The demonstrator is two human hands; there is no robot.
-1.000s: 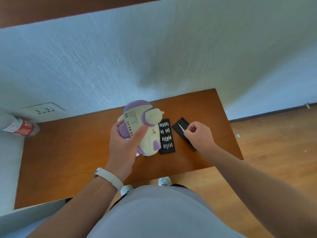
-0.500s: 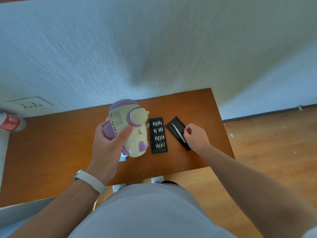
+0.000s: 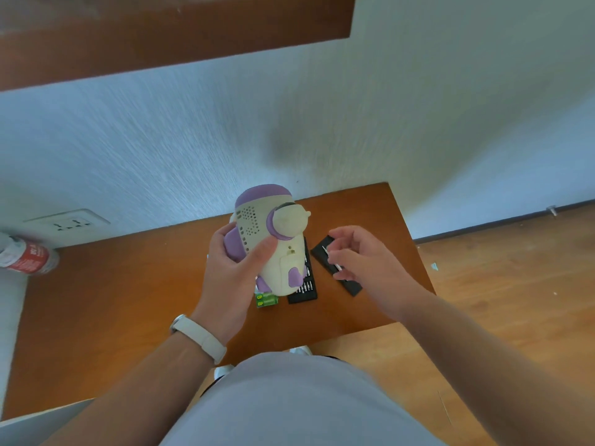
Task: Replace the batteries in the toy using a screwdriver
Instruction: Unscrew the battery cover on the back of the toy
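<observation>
The right hand (image 3: 363, 262) has come up off the black case lid (image 3: 352, 288), where half a second ago it lay low over the screwdriver (image 3: 331, 258). Now its fingers are loosely curled and pinch the thin silver shaft between thumb and fingertips. The grip looks light, and I cannot tell whether the tool is fully clear of the lid. The left hand (image 3: 231, 275) has kept its clasp on the toy (image 3: 273, 239), fingers wrapped round the left side and thumb pressed across the front, and has carried it a little nearer the right hand. By my reading the tool is in hand and the next step is finding the screw. No screw is out yet and the battery door looks closed, so the task is near its start. The toy is held in the air above the middle of the desk (image 3: 128, 284), tilted with its top toward the far wall. It hangs over the left edge of the bit tray (image 3: 304, 288) and the green batteries (image 3: 266, 299), which lie on the desk just near of it. It is a rounded cream body with a purple cap, a grid of small speaker holes on the side, a purple ring round a cream knob, and purple feet. A faint seam with two small dots above it, on the lower body, may mark the battery door.
</observation>
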